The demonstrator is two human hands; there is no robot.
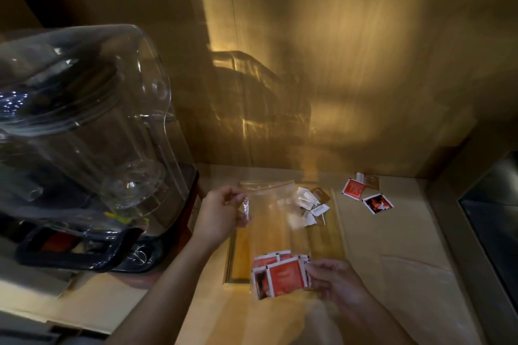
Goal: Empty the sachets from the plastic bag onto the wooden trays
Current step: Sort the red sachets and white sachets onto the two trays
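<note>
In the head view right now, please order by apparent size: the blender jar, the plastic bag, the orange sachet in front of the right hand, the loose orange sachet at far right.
1. Blender jar, though it is nearest the camera.
2. Plastic bag.
3. Orange sachet at the right hand.
4. Loose orange sachet; it is farther away, so 3 and 4 may truly match.

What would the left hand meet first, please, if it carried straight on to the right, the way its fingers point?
Probably the clear plastic bag that the left hand already pinches, then the white sachets beyond; depth is uncertain.
</note>
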